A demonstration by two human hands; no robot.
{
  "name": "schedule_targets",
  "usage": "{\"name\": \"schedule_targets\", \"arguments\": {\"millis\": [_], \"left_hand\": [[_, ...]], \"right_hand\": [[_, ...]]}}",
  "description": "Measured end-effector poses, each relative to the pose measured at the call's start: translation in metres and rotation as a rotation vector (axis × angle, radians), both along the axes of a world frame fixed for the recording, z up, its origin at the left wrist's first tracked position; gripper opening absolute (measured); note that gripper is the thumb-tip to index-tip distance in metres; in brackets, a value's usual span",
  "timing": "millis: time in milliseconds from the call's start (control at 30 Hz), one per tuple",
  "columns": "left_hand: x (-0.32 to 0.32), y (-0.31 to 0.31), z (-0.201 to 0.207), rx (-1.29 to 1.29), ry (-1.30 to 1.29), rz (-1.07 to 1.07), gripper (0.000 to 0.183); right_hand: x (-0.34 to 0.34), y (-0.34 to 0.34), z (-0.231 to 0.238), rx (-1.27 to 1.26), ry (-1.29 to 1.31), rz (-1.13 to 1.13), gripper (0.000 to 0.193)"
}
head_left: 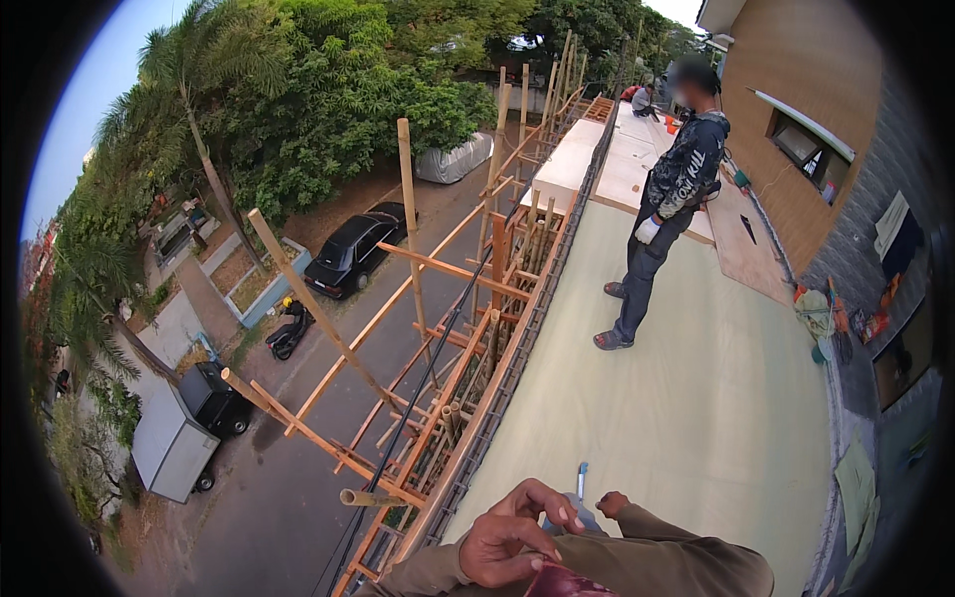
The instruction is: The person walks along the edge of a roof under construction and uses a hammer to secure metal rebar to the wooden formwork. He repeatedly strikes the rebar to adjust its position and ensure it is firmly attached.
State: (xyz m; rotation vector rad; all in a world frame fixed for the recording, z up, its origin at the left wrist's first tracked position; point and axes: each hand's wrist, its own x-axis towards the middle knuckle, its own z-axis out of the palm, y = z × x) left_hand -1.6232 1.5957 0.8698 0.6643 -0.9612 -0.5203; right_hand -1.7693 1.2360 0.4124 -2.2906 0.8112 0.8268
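Note:
My left hand (519, 532) is at the lower middle, its fingers curled. Its lower fingertips meet the edge of a dark red patterned piece (565, 584), mostly cut off by the picture's lower rim; its kind does not show. My right hand (613, 503) sits just beyond my brown sleeve (686, 557), bent inward, with most of its fingers hidden. Between and beyond the hands, a blue and grey utility knife (583, 480) is on the pale cream sheet (686, 398). Light blue cloth shows between my hands.
A co-worker (671, 194) stands ahead on the sheet, one gloved hand lowered; another person crouches farther off. At left the deck edge drops to the street, with bamboo and timber scaffolding (492, 289) alongside. Plywood boards (741, 244) and a building wall (796, 90) line the right.

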Motion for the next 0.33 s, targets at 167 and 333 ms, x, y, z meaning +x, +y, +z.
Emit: {"name": "schedule_targets", "arguments": {"millis": [167, 333], "left_hand": [[0.015, -0.008, -0.011, 0.222, -0.09, 0.1, 0.023], [0.019, -0.008, -0.016, 0.243, 0.071, -0.007, 0.016]], "right_hand": [[0.044, 0.029, -0.03, 0.015, 0.072, 0.379, 0.05], [0.136, 0.006, -0.015, 0.053, 0.001, 0.526, 0.049]]}}
